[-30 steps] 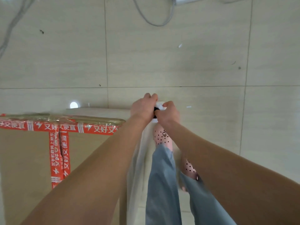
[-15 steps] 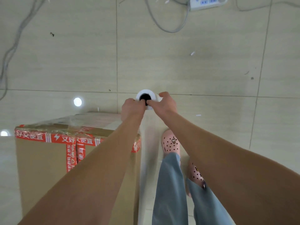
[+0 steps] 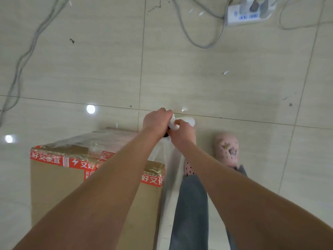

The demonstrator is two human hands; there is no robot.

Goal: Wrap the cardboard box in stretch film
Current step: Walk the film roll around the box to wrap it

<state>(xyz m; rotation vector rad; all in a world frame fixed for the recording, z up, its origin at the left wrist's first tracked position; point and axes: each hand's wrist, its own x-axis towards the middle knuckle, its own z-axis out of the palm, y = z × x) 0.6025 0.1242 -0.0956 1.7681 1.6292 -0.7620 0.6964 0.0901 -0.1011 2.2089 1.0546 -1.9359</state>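
Note:
A tall brown cardboard box (image 3: 57, 186) with red printed tape stands on the floor at lower left; clear film (image 3: 86, 141) clings over its top. Just past the box's far right corner I hold a white stretch film roll (image 3: 187, 120) upright. My left hand (image 3: 155, 120) grips the roll's top from the left, and my right hand (image 3: 182, 130) grips it from the right. A sheet of film (image 3: 167, 177) hangs from the roll down along the box's right side. Most of the roll is hidden behind my hands.
Beige floor tiles lie all around. A white power strip (image 3: 246, 14) with plugs sits at the top right, grey cables (image 3: 196, 40) looping from it, and another cable (image 3: 23, 56) runs along the left. My feet in pink shoes (image 3: 227, 150) stand right of the box.
The view has swung so the box now sits further right and lower in view. My hands with the roll have shifted right, past the box's corner, and the roll has tilted.

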